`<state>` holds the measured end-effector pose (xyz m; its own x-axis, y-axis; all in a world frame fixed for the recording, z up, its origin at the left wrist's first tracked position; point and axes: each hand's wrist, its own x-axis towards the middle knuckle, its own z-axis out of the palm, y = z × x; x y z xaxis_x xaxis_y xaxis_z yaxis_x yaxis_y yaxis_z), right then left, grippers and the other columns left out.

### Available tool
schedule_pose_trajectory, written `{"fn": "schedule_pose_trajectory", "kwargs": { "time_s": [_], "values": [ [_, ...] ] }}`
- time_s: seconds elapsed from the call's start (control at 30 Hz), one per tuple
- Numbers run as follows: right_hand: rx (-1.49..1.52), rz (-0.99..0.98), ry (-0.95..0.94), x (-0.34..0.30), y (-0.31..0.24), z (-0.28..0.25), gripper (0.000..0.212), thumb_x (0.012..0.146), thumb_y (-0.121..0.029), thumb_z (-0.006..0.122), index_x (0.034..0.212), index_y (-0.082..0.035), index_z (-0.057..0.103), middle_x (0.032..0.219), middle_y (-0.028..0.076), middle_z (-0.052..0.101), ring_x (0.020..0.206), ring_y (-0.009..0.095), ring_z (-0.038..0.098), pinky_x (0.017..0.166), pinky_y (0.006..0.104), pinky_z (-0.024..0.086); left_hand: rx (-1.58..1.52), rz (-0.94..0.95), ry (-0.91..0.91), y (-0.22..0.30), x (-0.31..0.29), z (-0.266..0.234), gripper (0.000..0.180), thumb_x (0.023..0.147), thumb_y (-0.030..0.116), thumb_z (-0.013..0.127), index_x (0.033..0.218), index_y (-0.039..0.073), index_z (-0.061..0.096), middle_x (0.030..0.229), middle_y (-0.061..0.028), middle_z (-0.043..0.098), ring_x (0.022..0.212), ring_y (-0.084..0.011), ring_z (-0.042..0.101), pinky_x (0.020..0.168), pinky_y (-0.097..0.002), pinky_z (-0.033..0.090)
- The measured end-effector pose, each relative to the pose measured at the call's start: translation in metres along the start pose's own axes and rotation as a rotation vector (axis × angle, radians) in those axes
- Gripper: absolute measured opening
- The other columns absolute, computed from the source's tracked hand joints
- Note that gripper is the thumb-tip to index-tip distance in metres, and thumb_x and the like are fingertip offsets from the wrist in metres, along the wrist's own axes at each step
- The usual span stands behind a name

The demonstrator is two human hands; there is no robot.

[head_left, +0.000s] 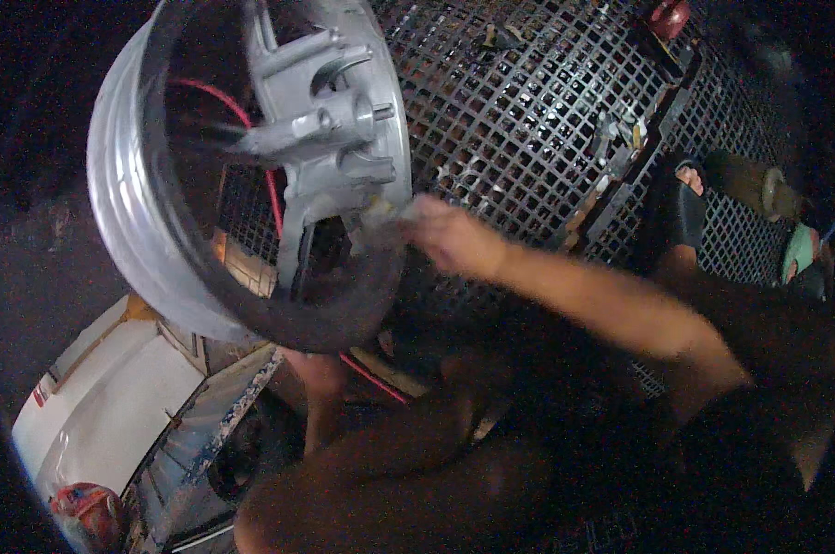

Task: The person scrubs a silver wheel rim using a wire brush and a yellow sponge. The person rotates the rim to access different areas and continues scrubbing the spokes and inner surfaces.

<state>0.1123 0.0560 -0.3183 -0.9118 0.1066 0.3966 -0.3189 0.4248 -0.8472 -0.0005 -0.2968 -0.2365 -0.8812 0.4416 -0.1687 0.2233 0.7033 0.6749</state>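
A silver spoked wheel rim [122,175] stands tilted at upper left, its hub and spokes [334,120] turned to the right. My left hand [314,371] is at the rim's lower edge, closed against it; its fingertips are partly hidden. At the rim's right side, my right hand [450,235] is closed and smeared by motion. Its fingers pinch a pale, soft-looking piece [381,214] with a yellowish spot, held against the metal next to a spoke. Blur hides what this piece is.
Beneath lies a dark, wet-looking floor grate [491,111] with scraps [611,134] on it. A red hose [277,198] passes behind the rim. At lower left are a white panel [131,388] and a red object [85,512]. Sandalled feet [687,198] are at right.
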Motion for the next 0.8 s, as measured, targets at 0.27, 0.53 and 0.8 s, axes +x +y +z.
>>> {"fn": "schedule_pose_trajectory", "kwargs": {
  "time_s": [0.27,0.53,0.8],
  "values": [
    [0.110,0.276,-0.120,0.037,-0.047,-0.018,0.030,0.072,0.002,0.060,0.102,0.002,0.065,0.105,0.020,0.064,0.101,0.038,0.060,0.093,0.0448,0.048,-0.169,-0.151,-0.082,0.194,0.025,-0.005,0.057,0.098,0.050,0.049,0.116,-0.005,0.054,0.104,-0.0102,0.059,0.095,-0.0189,0.053,0.083,-0.0327,0.043],
    [-0.095,-0.107,0.096,0.022,-0.101,-0.072,0.033,0.070,-0.001,0.063,0.103,-0.003,0.066,0.101,0.014,0.065,0.102,0.036,0.060,0.093,0.0411,0.050,-0.345,0.022,0.006,0.184,0.015,0.010,0.065,0.097,0.055,0.045,0.119,-0.005,0.053,0.108,-0.0112,0.060,0.096,-0.0206,0.055,0.082,-0.0359,0.045],
    [-0.102,-0.030,-0.276,0.010,-0.091,-0.019,0.041,0.078,-0.004,0.056,0.119,-0.003,0.061,0.123,0.014,0.060,0.122,0.032,0.052,0.107,0.0391,0.042,-0.355,-0.028,-0.060,0.157,0.021,0.009,0.063,0.099,0.051,0.042,0.122,-0.006,0.052,0.113,-0.0126,0.059,0.100,-0.0224,0.055,0.087,-0.0379,0.045]
  ]
}}
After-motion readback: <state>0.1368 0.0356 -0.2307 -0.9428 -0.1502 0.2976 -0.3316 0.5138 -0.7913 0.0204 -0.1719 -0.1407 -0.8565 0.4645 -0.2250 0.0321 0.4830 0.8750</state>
